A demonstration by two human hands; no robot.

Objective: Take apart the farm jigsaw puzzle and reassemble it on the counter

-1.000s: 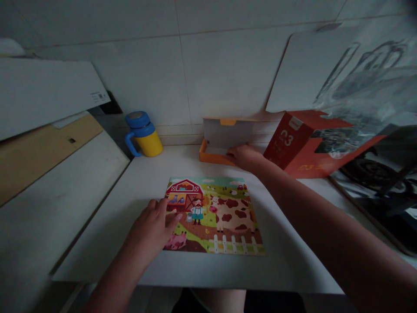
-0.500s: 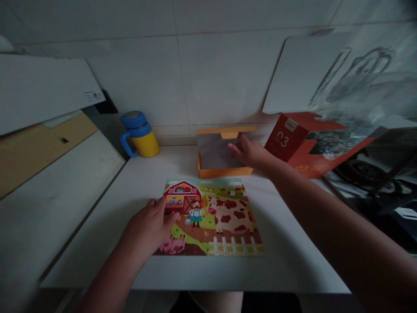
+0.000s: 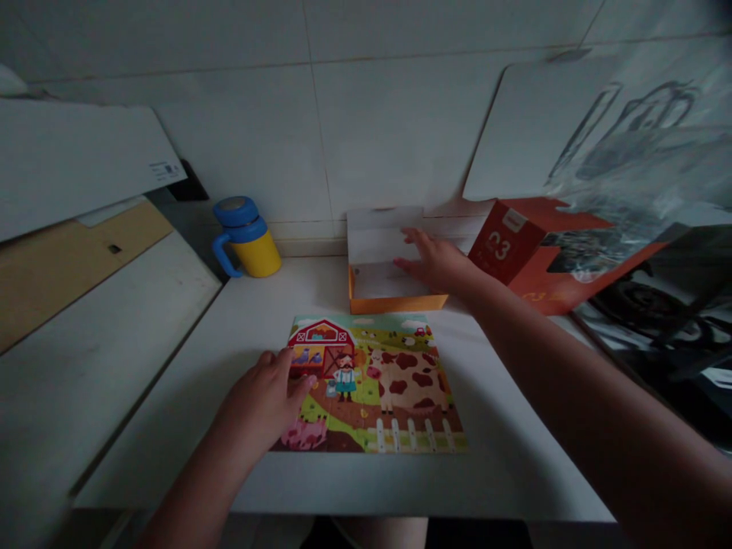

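A farm-scene jigsaw puzzle [image 3: 366, 385] lies flat and assembled on the white table, with a cow, a farmer, a red barn, a pig and a fence. My left hand [image 3: 268, 396] rests at its left edge, thumb apart from the fingers, touching the barn side. Behind the puzzle stands an orange box [image 3: 396, 305] with a pale inside; its lid [image 3: 377, 229] is raised and leans back toward the wall. Over the right part of this box is my right hand [image 3: 435, 261], fingers apart and nothing visible in them. The hand hides part of the box's inside.
A yellow and blue mug [image 3: 255, 245] stands at the back left. To the right, a red carton [image 3: 506, 240] tilts beside clear plastic wrapping [image 3: 634, 198]. White and brown boards [image 3: 85, 259] border the left side. A white panel [image 3: 515, 137] leans on the tiled wall.
The box lid has swung back, away from me, so more of the inside shows. My right hand has let go of the lid and spread its fingers. My left hand stays put.
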